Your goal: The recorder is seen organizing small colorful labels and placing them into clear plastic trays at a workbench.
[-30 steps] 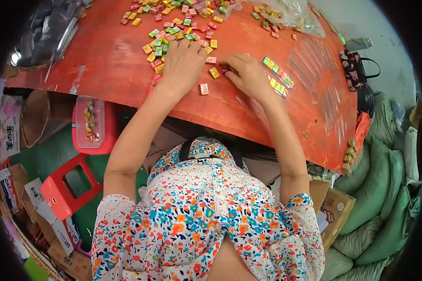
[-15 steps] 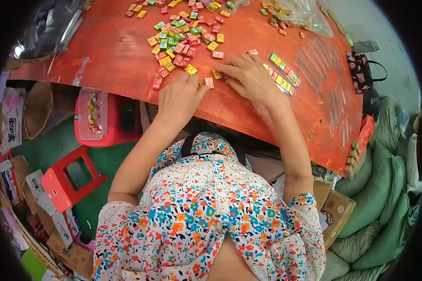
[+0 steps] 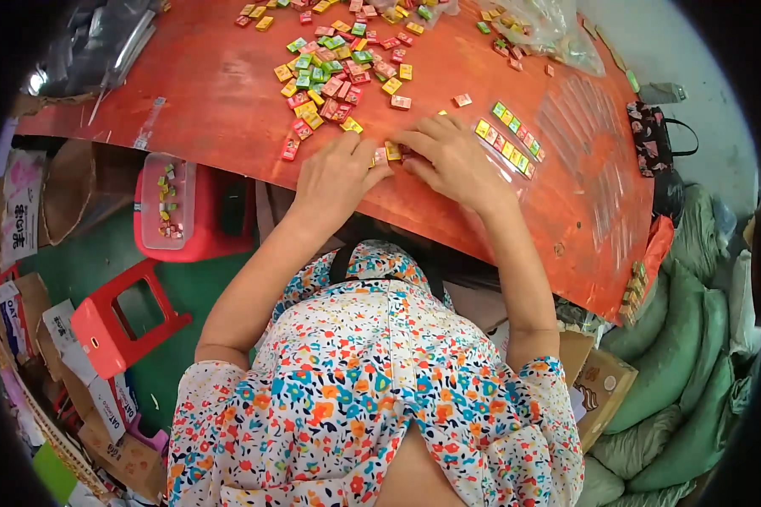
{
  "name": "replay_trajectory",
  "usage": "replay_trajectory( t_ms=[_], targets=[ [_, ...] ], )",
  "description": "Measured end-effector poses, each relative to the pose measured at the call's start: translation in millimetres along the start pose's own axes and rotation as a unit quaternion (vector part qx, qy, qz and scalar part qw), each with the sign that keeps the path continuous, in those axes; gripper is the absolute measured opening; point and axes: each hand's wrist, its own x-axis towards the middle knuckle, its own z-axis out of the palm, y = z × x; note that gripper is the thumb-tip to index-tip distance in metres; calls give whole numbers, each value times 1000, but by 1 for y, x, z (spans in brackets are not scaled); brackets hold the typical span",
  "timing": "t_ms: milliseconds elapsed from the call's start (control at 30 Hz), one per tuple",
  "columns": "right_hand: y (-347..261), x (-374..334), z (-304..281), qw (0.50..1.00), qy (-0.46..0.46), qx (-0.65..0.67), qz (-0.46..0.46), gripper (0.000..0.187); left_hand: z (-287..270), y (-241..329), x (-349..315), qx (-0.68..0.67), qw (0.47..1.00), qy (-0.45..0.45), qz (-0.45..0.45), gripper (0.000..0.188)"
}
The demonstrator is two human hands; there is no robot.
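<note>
Near the front edge of the red table, my left hand (image 3: 336,179) and my right hand (image 3: 455,159) almost meet. Between them small candy-sized boxes form a short row: a pinkish box (image 3: 380,157) at my left fingertips and a yellow box (image 3: 393,151) by my right fingers. Both hands have bent fingers closed on this row; part of it is hidden under them. Just beyond my left hand lie a yellow box (image 3: 352,125) and red boxes. To the right of my right hand, filled rows of coloured boxes (image 3: 506,149) lie in clear narrow trays.
A heap of loose small boxes (image 3: 334,72) spreads over the far middle of the table (image 3: 220,101). Empty clear trays (image 3: 596,160) lie at right. On a red stool at left stands a clear tub (image 3: 167,203); another red stool (image 3: 127,317) is below it. Green sacks (image 3: 676,355) fill the right.
My hands have drawn closer together, and the pinkish box and yellow box that were apart now sit side by side. The whole view has shifted slightly.
</note>
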Motion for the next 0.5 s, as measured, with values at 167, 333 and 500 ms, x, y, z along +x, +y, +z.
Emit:
replay_trajectory(
  t_ms=[167,333,500],
  targets=[
    [-4,4,-5,1000,-27,-8,9,30,-2,-1,-3,16,1000,-13,-10,41],
    [8,26,-10,999,-1,13,29,30,-22,-15,8,51,998,38,-18,31],
    [9,78,20,999,40,-28,11,27,-20,-40,33,111,993,26,36,20]
  ],
)
